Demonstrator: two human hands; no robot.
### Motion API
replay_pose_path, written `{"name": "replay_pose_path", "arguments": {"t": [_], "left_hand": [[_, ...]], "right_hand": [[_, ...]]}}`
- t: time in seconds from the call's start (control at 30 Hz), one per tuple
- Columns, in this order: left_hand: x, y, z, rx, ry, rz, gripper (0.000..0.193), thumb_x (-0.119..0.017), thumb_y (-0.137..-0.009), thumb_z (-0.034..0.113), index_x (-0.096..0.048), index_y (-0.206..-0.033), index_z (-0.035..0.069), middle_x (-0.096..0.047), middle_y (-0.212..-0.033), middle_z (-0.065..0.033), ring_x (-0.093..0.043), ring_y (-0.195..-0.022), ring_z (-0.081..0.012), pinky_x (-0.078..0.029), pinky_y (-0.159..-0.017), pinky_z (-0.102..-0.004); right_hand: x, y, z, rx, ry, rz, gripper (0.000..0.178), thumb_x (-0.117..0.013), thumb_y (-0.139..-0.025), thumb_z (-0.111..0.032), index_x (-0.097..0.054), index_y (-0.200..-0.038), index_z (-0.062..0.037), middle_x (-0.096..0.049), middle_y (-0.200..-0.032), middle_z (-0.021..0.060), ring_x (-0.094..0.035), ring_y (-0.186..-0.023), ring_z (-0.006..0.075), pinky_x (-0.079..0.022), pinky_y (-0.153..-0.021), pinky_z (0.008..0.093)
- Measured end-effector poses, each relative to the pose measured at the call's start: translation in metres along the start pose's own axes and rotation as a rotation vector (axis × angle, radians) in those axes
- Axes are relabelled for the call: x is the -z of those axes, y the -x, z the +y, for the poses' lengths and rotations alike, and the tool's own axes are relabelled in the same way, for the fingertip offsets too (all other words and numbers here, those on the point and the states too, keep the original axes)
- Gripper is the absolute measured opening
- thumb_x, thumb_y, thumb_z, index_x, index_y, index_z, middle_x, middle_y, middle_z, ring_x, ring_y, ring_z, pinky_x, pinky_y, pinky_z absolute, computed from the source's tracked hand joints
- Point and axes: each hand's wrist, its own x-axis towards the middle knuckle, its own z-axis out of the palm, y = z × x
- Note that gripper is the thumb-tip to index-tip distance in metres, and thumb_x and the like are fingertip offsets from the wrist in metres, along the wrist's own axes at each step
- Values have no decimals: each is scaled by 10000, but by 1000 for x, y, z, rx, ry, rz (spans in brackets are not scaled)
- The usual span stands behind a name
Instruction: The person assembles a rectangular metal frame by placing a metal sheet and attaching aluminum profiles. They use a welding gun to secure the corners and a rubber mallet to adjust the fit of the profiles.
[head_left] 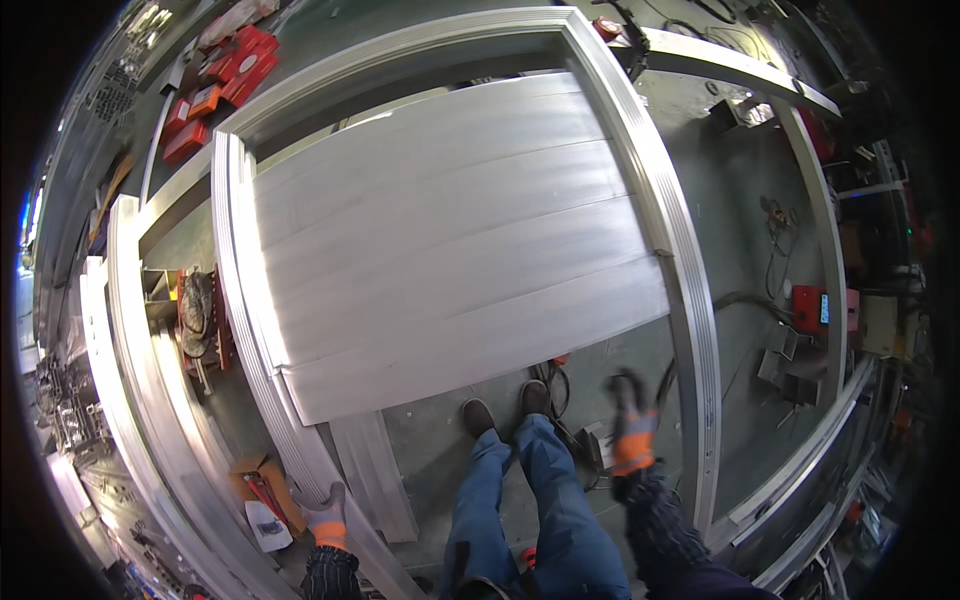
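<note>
A large metal frame (683, 262) with grooved rails stretches before me. Inside it, several wide, flat silvery panels (450, 230) lie edge to edge, their near edge slanting up to the right. My left hand (325, 513), in a grey glove with an orange cuff, grips the near end of the frame's left rail. Toward the right rail, my right hand (632, 425) hangs in the air over the floor. Its gloved fingers look apart and slightly blurred, and I see nothing in them. A flat metal length (372, 475) lies below the panels, beside the left rail.
Red boxes (243, 68) sit at the far left. Long metal profiles (165, 400) and an open cardboard box (262, 485) are left of the frame. Right of it are a red machine (812, 308), cut metal pieces (790, 365) and cables (778, 230). My shoes (479, 415) stand near the panels' near edge.
</note>
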Motion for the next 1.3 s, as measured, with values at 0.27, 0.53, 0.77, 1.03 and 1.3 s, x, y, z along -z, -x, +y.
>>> {"name": "replay_pose_path", "arguments": {"t": [0.27, 0.53, 0.77, 1.03, 1.3], "left_hand": [[35, -15, 135, 369, -50, -128, 1156, -892, -738, 514, -330, -1606, -5, -470, -1543, -283, -475, -1424, -427, -377, -1201, -463], [31, -12, 75, 220, -46, 21, 1116, -888, -730, 529, -385, -1579, 8, -635, -1330, -366, -600, -1289, -475, -475, -1112, -488], [29, -9, 91, 234, -106, -63, 1158, -831, -776, 532, -252, -1632, 9, -505, -1534, -303, -502, -1414, -447, -410, -1183, -451], [26, -13, 84, 167, -52, -31, 1131, -831, -780, 475, -255, -1618, -19, -413, -1598, -304, -413, -1475, -444, -368, -1214, -446], [3, -35, 48, 124, -111, 26, 1094, -867, -751, 434, -259, -1582, 63, -504, -1461, -309, -551, -1321, -473, -474, -1120, -520]], "right_hand": [[240, -118, 38, 219, 908, 113, 1037, -880, -732, -458, -419, -1542, -4, -639, -1342, 287, -637, -1233, 440, -524, -1049, 459], [183, -73, -5, 57, 1068, 113, 877, -789, -749, -485, -513, -1437, -16, -653, -1305, 267, -651, -1178, 458, -537, -1001, 496], [196, -84, 17, 83, 1149, 146, 903, -791, -779, -487, -433, -1475, -36, -601, -1379, 267, -616, -1232, 465, -508, -1045, 502], [194, -77, 7, 108, 1097, 139, 878, -807, -755, -449, -463, -1422, 6, -592, -1384, 294, -582, -1294, 453, -491, -1089, 477], [199, -88, 25, 154, 1077, 72, 919, -815, -749, -445, -444, -1425, 53, -573, -1404, 296, -579, -1306, 433, -481, -1114, 456]]}}
